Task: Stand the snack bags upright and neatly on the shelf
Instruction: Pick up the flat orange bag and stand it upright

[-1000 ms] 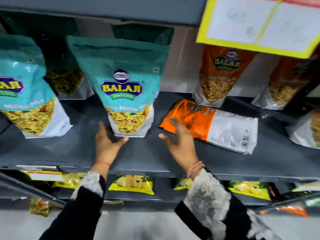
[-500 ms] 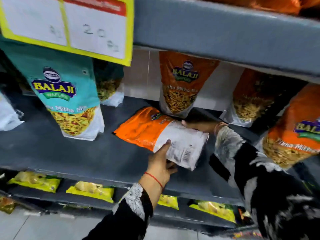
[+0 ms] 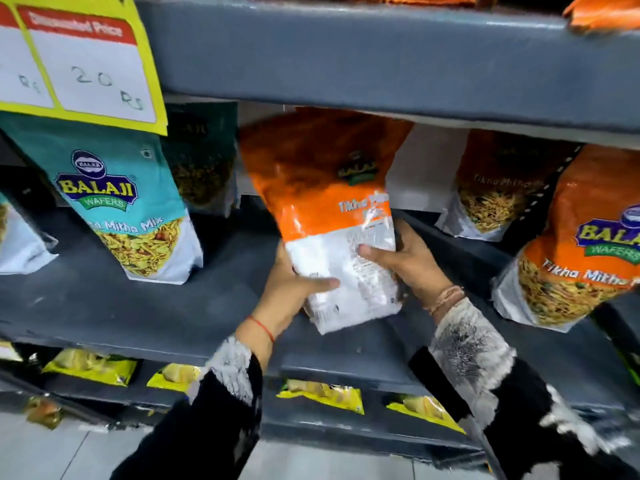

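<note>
Your hands grip an orange and white bag [image 3: 332, 216]. Your sleeves [image 3: 485, 368] are black with fuzzy white-and-grey cuffs, and a red thread [image 3: 262, 328] circles your left wrist. The shelf [image 3: 104, 299] is dark grey. Beside it stands a teal bag [image 3: 117, 202] with a yellow mix pictured, under a yellow sign [image 3: 79, 60] with red headers.

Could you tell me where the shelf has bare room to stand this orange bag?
Bare shelf lies between the teal bag and the held orange bag, in front of the left hand. Right of the right hand it is crowded with orange bags.
</note>
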